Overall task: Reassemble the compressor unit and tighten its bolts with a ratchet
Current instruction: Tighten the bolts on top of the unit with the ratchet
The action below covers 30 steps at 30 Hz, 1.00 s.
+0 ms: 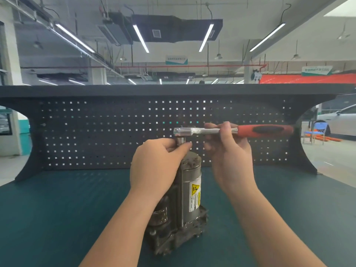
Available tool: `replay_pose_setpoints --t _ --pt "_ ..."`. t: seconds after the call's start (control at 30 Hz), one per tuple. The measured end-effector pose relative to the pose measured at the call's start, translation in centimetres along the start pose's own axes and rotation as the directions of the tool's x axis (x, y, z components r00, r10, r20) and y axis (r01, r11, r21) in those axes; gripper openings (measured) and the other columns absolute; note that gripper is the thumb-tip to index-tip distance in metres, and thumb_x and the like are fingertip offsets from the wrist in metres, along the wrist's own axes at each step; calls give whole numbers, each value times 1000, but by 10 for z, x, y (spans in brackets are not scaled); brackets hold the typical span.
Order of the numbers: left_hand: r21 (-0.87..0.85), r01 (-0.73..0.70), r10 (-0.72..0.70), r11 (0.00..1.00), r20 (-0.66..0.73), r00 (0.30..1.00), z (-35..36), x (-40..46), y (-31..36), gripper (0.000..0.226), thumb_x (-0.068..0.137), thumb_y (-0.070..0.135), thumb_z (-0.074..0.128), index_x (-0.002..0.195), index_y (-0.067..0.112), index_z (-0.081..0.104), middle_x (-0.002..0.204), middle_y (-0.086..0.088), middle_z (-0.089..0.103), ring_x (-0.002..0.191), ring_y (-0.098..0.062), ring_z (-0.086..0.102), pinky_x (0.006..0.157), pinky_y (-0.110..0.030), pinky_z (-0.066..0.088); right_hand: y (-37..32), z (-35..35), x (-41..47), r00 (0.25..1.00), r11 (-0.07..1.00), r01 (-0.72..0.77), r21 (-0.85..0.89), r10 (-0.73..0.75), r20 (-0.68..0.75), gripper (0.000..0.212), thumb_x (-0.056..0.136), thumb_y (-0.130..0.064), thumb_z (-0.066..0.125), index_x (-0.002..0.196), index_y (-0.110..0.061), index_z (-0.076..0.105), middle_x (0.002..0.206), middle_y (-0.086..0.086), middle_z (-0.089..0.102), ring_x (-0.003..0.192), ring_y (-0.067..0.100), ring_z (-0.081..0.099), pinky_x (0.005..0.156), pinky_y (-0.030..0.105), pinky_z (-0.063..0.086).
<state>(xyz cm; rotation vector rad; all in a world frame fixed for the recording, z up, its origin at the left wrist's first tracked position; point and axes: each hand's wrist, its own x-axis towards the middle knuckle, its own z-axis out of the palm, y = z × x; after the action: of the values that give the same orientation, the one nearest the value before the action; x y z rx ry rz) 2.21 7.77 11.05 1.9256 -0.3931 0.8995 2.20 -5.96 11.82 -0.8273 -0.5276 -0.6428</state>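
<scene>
bright, even light from long ceiling tube lights (140, 38); soft shadows on the green bench mat (57, 209). wide-angle bending curves the edges. slight overall softness, motion blur on hands.

The worktop (57, 218) had a dark green mat on it. At its back stood a black board (96, 132) full of small square holes, with a flat black shelf (173, 89) along the top. Behind it was a big hall. The ceiling was grey, with long bright strip lights (140, 38), black air ducts (173, 29) and a red pipe (192, 66) running across. Small lamps hung down on cords. Two green and white signs (176, 60) hung there too, too blurry to read. Far off on the right were a white car (341, 120), a blue chair (317, 130) and a red wall (308, 79). The floor was pale grey.
</scene>
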Motion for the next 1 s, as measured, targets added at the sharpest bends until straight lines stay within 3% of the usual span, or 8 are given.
replay_pose_setpoints --t 0.07,0.23,0.37,0.47,0.53,0.63,0.8,1.0 --pt "-44 23 -24 999 -16 1000 1 1 0 11 80 47 72 78 37 75 73 24 72 66 4 65 64 -25 55 -2 7 -8 958 933 267 -239 -231 169 9 96 -9 57 87 -12 56 73 -5 66 58 8 55 58 18 45" --pt "19 77 -78 997 74 994 7 0 -6 21 86 30 61 69 17 62 82 -18 68 57 -9 52 54 -10 36 6 26 -29 508 139 852 -506 -460 729 7 75 4 70 75 0 64 76 9 59 67 28 57 55 36 47" --pt "61 50 -51 997 28 998 3 1 2 40 80 50 63 55 18 62 57 -3 63 53 -15 49 52 -24 40 7 16 -24 723 513 687 -515 -552 414 10 88 -8 63 79 -13 60 72 -1 63 68 3 59 63 14 45" --pt "48 -1 2 999 -31 1000 1 0 6 22 86 46 67 77 28 78 63 12 71 62 -4 65 59 -31 55 2 10 -8 994 995 90 -44 -93 -66 14 100 -13 52 86 -14 55 79 4 70 54 9 57 53 20 48" --pt "30 -3 4 1000 -23 1000 3 0 4 20 86 46 67 82 30 78 68 16 73 68 -2 68 66 -36 58 4 5 -4 993 986 -69 154 83 -86 14 101 -15 49 88 -13 54 84 5 71 54 11 57 52 20 49" --pt "21 4 -4 1000 6 1000 3 -1 3 11 82 52 68 78 44 74 70 21 72 71 0 67 66 -31 56 4 9 -10 945 917 326 -232 -309 107 16 97 -19 57 83 -28 56 78 0 69 58 11 61 56 19 49" --pt "55 -8 8 998 14 1000 3 1 -1 19 88 24 68 71 18 72 59 10 62 50 -4 51 45 -8 35 14 18 -23 517 246 853 -460 -509 688 9 85 -9 61 78 -4 62 85 4 59 73 24 58 60 34 47" --pt "10 -3 3 1000 -2 1000 3 2 3 18 85 44 69 77 30 77 64 12 72 65 -7 67 65 -37 57 4 4 -7 980 973 199 -114 -197 36 11 97 -14 56 87 -16 55 81 0 71 55 12 61 52 22 50"
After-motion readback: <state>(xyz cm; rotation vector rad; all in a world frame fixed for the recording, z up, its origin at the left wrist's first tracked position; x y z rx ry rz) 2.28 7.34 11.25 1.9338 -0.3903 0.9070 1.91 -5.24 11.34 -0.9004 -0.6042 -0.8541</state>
